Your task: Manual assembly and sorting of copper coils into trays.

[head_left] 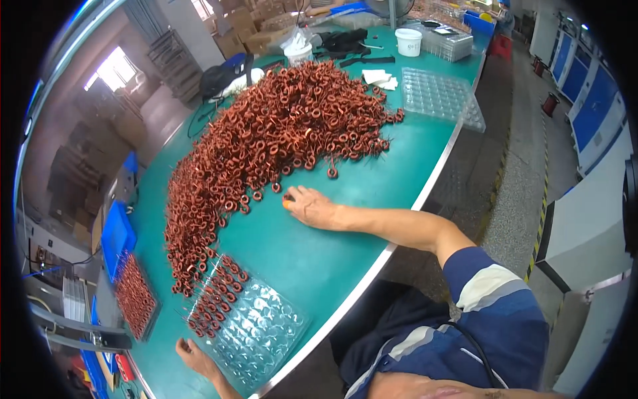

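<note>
A large heap of copper-red wire-wound ring coils (286,126) with thin wire leads spreads across the green table. At the heap's near edge my right hand (312,207) rests low, its fingers pinched on a small dark red ring coil (288,197), partly hidden; an orange patch shows at the fingertips. A clear plastic tray (266,326) with round pockets lies near the front edge. Several rows on its far left side hold coils (216,299); the other pockets are bare. Beside the tray's left edge is my left hand (197,359), fingers loosely curled and apart, holding nothing.
A filled coil tray (135,296) stands at the left edge near a blue bin (117,229). Toward the far end are another clear tray (438,96), a white tub (408,42), stacked clear boxes (446,45) and white paper (380,78). Machines line the aisle at right.
</note>
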`<move>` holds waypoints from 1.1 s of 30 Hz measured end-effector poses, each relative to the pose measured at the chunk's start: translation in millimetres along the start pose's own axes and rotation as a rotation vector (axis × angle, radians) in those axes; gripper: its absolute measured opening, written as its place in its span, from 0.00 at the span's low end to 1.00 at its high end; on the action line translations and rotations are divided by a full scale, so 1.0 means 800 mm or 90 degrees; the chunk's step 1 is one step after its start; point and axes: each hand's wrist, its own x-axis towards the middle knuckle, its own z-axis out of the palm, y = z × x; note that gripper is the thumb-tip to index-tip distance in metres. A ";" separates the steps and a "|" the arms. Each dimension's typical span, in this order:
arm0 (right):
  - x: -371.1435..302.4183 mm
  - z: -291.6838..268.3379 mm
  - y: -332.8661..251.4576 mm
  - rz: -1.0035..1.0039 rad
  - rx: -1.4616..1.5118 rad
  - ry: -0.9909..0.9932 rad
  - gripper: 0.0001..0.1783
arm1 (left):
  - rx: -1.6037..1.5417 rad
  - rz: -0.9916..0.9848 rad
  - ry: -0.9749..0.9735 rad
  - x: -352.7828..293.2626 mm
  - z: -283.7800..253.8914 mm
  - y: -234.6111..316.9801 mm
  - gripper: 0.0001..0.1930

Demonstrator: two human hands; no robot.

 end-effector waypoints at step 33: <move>-0.146 -0.156 -0.114 0.071 0.744 -0.116 0.32 | -0.588 0.059 -0.423 -0.262 0.098 0.324 0.15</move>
